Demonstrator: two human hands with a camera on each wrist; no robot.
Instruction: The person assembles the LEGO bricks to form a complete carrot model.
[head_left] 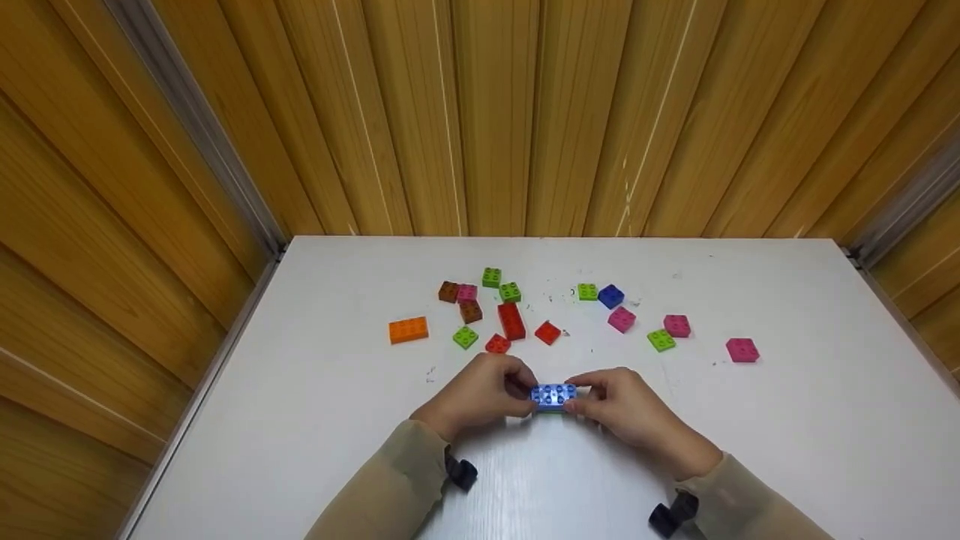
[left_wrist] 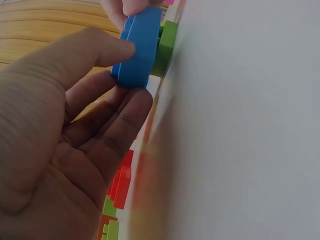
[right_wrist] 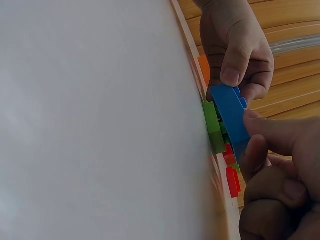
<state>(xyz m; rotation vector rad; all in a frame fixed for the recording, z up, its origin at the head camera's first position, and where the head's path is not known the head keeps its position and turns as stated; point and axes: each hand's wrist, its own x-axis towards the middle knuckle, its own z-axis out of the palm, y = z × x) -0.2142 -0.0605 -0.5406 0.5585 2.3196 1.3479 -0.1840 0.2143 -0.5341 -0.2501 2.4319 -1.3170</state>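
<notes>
Near the front of the table, both hands pinch a long blue brick (head_left: 553, 395) with two rows of studs. The left hand (head_left: 487, 390) holds its left end between thumb and fingers, and the right hand (head_left: 626, 405) grips the opposite end. Beneath the blue brick sits a green brick (right_wrist: 214, 127) on the table. In the right wrist view the blue brick is tilted over it, with a narrow gap and green studs showing between them. The left wrist view also shows the green brick (left_wrist: 166, 49) under the blue brick (left_wrist: 139, 47).
Beyond the hands on the white table (head_left: 300, 450) lie a red long brick (head_left: 511, 321), an orange brick (head_left: 409, 330) and several brown, green and small red bricks. To the right are a dark blue brick (head_left: 610, 295), pink bricks (head_left: 742, 350) and green ones. Wood-patterned panels (head_left: 495, 112) enclose the table.
</notes>
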